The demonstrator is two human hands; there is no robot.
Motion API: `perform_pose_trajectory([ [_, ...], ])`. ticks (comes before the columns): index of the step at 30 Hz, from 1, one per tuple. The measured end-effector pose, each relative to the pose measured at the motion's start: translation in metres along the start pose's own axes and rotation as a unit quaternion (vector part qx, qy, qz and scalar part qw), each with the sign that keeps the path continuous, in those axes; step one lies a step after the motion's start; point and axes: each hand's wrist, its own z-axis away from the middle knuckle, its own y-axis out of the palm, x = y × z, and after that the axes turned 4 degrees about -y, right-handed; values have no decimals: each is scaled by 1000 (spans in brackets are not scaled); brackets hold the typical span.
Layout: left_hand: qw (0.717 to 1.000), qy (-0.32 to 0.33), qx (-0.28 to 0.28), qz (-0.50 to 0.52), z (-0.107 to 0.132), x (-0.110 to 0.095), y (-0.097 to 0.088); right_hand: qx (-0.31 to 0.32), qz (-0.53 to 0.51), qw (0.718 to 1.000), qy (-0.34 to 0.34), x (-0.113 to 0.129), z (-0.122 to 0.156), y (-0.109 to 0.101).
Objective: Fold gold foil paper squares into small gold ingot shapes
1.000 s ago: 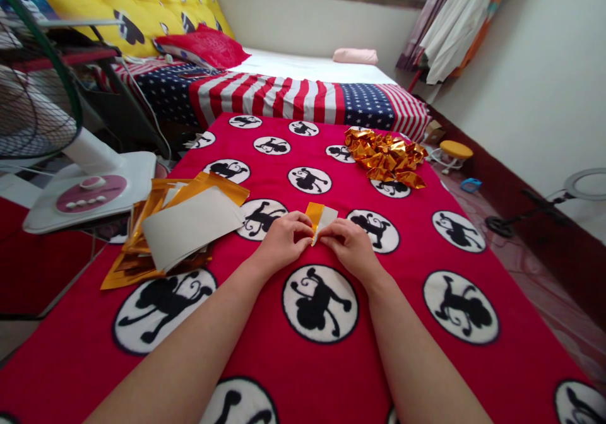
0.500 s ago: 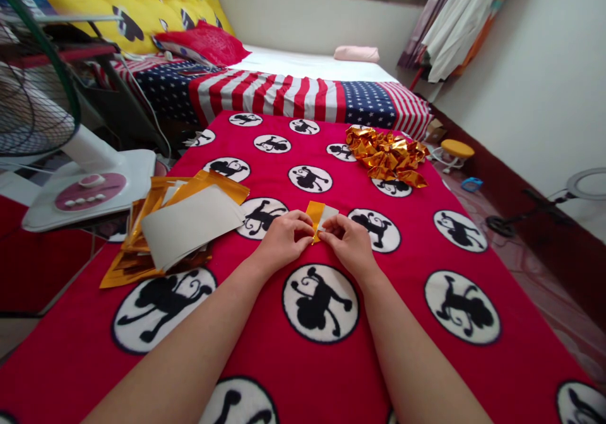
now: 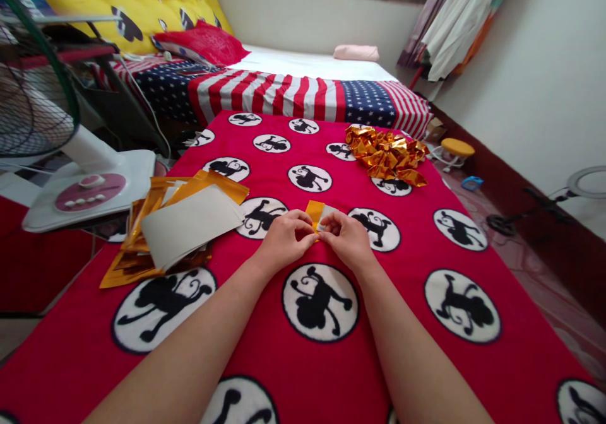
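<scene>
A small folded sheet of gold foil paper (image 3: 315, 210), gold on its left part and pale grey on its right, is held just above or on the red cloth (image 3: 265, 310). My left hand (image 3: 290, 236) pinches its near left edge between thumb and fingers. Closed on the near right edge is my right hand (image 3: 346, 237), its thumb tip close to the left thumb. The fingers cover most of the near edge. To the left lies a loose pile of flat foil sheets (image 3: 192, 225), the top one pale side up. Folded shiny gold pieces (image 3: 386, 153) are heaped at the far right.
A white fan base (image 3: 89, 190) stands beside the table's left edge. Beyond the far edge is a bed with a striped and starred cover (image 3: 265, 93). A yellow stool (image 3: 457, 148) and a ring-shaped stand (image 3: 589, 183) are on the right.
The thumbs have drawn together over the paper's near edge, and less of its lower part shows. The pile and the heap have not moved.
</scene>
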Motion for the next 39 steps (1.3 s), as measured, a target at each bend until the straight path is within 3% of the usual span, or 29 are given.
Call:
perform_pose_trajectory([
  [14, 1000, -23, -18, -2, 2, -3, 5, 14, -30, 999, 42, 3, -5, -6],
  [30, 1000, -10, -8, -27, 2, -3, 5, -35, 71, 996, 49, 7, -5, 5],
  [39, 999, -1, 0, -38, 1, -3, 6, -33, -36, 998, 38, -2, -7, -8],
])
